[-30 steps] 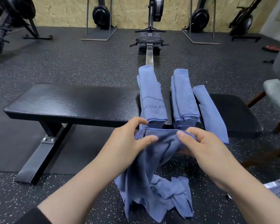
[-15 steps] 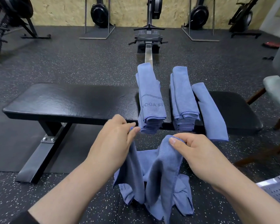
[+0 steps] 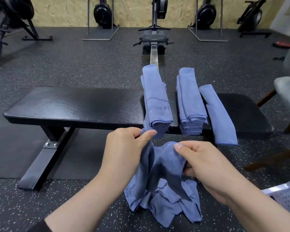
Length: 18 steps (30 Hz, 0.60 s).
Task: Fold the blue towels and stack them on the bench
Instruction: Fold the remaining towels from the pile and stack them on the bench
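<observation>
An unfolded blue towel (image 3: 161,186) hangs in front of the black bench (image 3: 77,106), its lower part bunched near the floor. My left hand (image 3: 126,148) pinches one part of its top edge between thumb and fingers. My right hand (image 3: 203,161) grips another part of the edge a little lower and to the right. On the bench lie a stack of folded towels with "YOGA FIT" lettering (image 3: 157,101), a second folded stack (image 3: 191,101) to its right, and a single folded towel (image 3: 218,114) beside that, all overhanging the near edge.
A rowing machine (image 3: 155,37) stands on the rubber floor behind the bench, with more gym machines along the back wall. A grey chair (image 3: 288,91) is at the right. A perforated metal basket (image 3: 288,196) shows at the lower right.
My hands have moved apart along the towel's top edge, from side by side to a gap between them; the left rose toward the bench and the towel's edge now sags between them.
</observation>
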### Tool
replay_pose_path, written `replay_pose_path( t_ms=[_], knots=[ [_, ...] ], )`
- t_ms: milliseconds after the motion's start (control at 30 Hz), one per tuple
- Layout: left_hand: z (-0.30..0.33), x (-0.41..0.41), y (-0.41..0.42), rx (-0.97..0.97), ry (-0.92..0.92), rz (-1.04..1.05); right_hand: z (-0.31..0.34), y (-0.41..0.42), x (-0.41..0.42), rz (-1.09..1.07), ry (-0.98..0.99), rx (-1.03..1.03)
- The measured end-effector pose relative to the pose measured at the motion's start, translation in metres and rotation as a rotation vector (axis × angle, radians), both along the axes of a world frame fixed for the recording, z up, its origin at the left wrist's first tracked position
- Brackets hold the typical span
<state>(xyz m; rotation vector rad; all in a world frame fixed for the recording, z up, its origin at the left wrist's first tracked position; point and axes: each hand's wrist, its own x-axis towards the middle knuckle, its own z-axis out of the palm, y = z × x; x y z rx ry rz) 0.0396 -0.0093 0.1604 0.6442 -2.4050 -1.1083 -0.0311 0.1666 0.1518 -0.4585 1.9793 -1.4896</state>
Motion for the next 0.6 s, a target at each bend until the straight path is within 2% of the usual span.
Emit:
replay_pose_path(
  t_ms=[133, 333, 433, 500, 600],
  knots=[
    [-0.011, -0.007, 0.000, -0.105, 0.035, 0.018, -0.008, 0.000, -0.002, -0.023, -0.079, -0.059],
    [-0.012, -0.006, 0.017, -0.066, 0.101, -0.138, -0.008, -0.007, 0.002, -0.081, -0.211, -0.147],
    [-0.020, -0.006, 0.027, -0.154, 0.151, -0.196, -0.008, -0.008, 0.002, -0.124, -0.330, -0.250],
    [-0.021, -0.004, 0.033, -0.157, 0.113, -0.301, -0.009, -0.006, -0.001, -0.172, -0.365, -0.302],
    [-0.017, 0.001, 0.035, -0.198, -0.025, -0.491, -0.011, -0.003, -0.007, -0.216, -0.254, -0.250]
  ],
)
